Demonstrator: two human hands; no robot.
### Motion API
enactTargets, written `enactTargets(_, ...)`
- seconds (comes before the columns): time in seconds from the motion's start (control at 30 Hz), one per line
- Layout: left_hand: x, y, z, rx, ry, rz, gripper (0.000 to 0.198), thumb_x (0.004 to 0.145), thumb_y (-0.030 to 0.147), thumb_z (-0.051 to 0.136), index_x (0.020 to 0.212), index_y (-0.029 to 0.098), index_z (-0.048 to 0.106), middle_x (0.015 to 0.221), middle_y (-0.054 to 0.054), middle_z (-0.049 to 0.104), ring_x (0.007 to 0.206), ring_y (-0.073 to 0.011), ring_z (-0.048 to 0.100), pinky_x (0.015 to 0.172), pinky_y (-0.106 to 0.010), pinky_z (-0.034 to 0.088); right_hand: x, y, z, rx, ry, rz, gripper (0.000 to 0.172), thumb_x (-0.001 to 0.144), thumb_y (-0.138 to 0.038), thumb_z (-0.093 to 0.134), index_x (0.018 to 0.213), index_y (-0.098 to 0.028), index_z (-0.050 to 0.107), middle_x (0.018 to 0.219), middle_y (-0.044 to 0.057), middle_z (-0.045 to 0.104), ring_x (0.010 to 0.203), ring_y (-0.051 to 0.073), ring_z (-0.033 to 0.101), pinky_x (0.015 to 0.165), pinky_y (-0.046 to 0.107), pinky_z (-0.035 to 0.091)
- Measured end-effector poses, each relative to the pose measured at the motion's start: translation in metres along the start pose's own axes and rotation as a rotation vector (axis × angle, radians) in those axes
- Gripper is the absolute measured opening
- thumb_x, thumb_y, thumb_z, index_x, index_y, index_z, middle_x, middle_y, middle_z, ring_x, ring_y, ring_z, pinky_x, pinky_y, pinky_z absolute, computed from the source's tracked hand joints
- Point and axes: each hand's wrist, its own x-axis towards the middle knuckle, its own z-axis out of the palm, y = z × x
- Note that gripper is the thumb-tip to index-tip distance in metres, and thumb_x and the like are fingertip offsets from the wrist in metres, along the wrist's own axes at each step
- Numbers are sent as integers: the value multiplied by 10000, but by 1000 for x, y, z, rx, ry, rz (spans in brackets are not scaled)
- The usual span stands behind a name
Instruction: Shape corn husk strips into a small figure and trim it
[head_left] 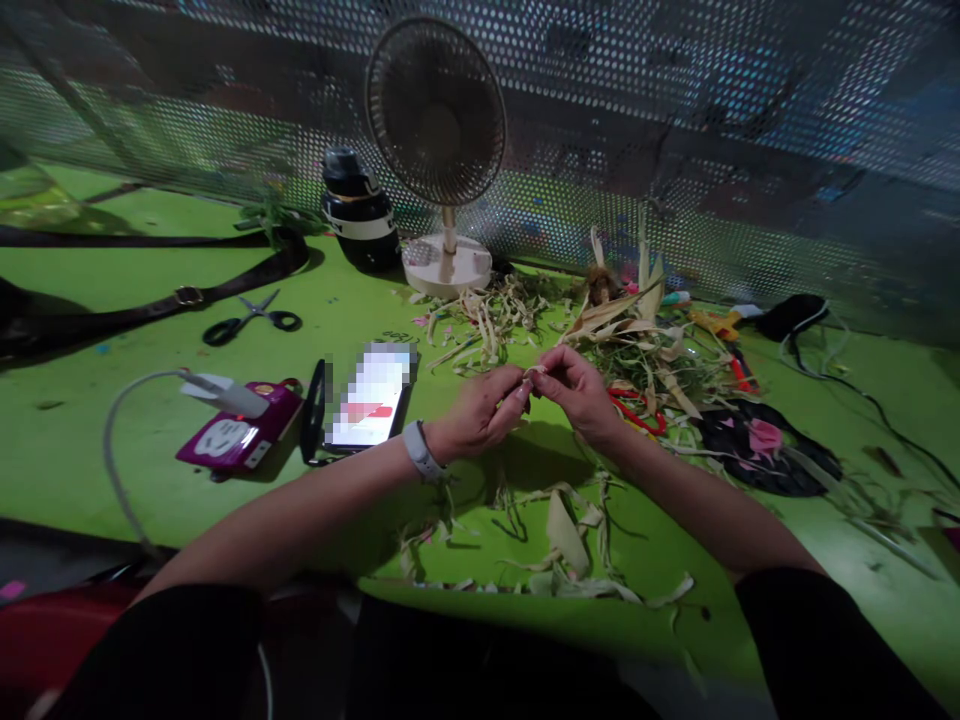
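My left hand (pixel 484 410) and my right hand (pixel 576 390) meet over the green table (pixel 90 420), fingertips pinched together on a thin pale strip of dried corn husk (pixel 534 371). The left wrist wears a white band (pixel 420 450). Loose husk strips (pixel 570 545) lie below my hands near the table's front edge. A bigger heap of husks and green stems (pixel 637 335) sits just beyond my right hand.
A phone (pixel 371 395) lies left of my hands, beside a purple power block (pixel 240 435) with a white cable. Black scissors (pixel 251 318), a leather strap (pixel 172 298), a desk fan (pixel 439 150), a dark bottle (pixel 360 215), red-handled scissors (pixel 637 412) and perforated screen behind.
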Motion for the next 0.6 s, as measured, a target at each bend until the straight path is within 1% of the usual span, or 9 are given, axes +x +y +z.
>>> enactTargets(0.1,1,-2,-2,56,-23,42,232,942,250,334,765,187,470,679,-14,539,610,-121,503,589,-258,401,3,0,0,111,-40,75,378,667,-449,794,844,-228,544,726,-49,560,646,95,540,633,238,483)
enactTargets(0.17,2,-3,-2,76,-41,30,238,940,252,326,756,190,463,668,-10,533,602,-120,500,585,-258,396,4,0,-1,112,-68,75,353,682,-438,786,865,-230,566,726,-46,570,647,97,549,642,243,488)
enactTargets(0.23,3,-4,-2,69,-58,-5,240,943,263,320,762,190,461,666,-7,534,599,-119,501,585,-257,399,4,-1,-3,58,-84,39,297,721,-433,758,852,-227,588,723,-37,578,647,101,555,647,254,488)
enactTargets(0.3,4,-5,-2,26,-69,-56,249,952,281,316,768,190,458,665,-6,540,597,-117,505,586,-254,406,4,-1,-5,-60,-47,-60,227,762,-404,729,830,-225,606,741,-26,577,663,106,556,655,263,480)
enactTargets(0.43,6,-2,0,-109,-74,-147,287,970,317,309,754,194,452,642,0,541,572,-109,500,578,-245,420,3,-1,-9,-357,55,-328,107,828,-321,673,821,-224,629,804,-3,553,754,127,546,694,282,467)
enactTargets(0.6,7,2,3,-300,-85,-251,327,978,379,302,748,198,447,611,6,536,530,-106,499,539,-238,438,1,-1,-7,-476,97,-443,55,872,-276,615,850,-225,614,827,11,557,771,138,545,695,295,476)
